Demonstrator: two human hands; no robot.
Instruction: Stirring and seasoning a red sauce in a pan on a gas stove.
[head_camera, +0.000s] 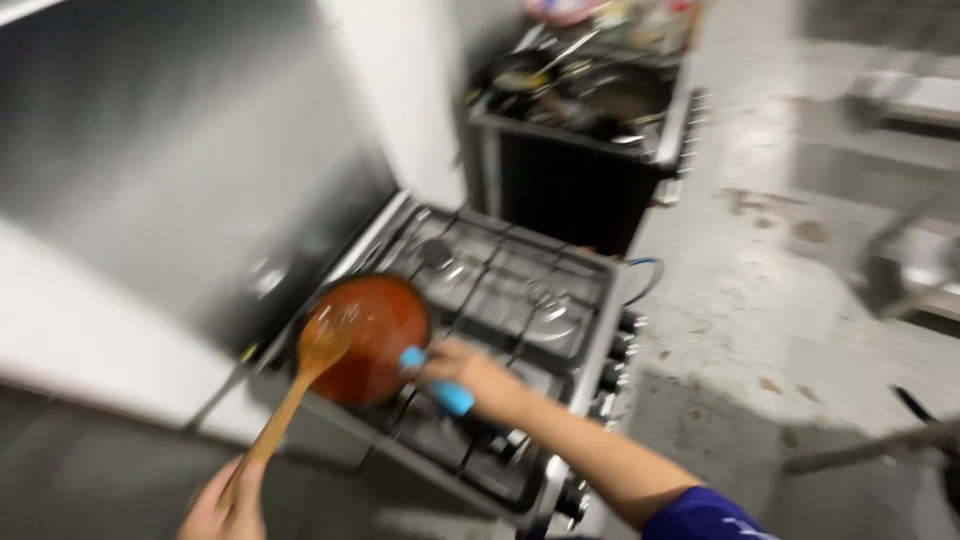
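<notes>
**Two hands at a pan of red sauce on the gas stove**

The fingers of the right hand are closed around the blue handle of a pan, the forearm reaching in from the near right with a blue sleeve at its end. The fingers of the left hand, at the near bottom edge of the view, are wrapped around the lower end of a wooden spoon; the picture is blurred, so the exact finger placement cannot be told. The spoon runs up and to the right from that hand, and its bowl lies over the near-left part of the pan, in or just above the red sauce that fills it.

The pan sits on the near-left burner of a steel gas stove, whose black grates and remaining burners lie to its right and farther back. Black knobs line the stove's right front edge. To the left stands a shiny metal wall panel. Farther off, a second stove carries dark pans. A stained grey floor spreads to the right.
</notes>
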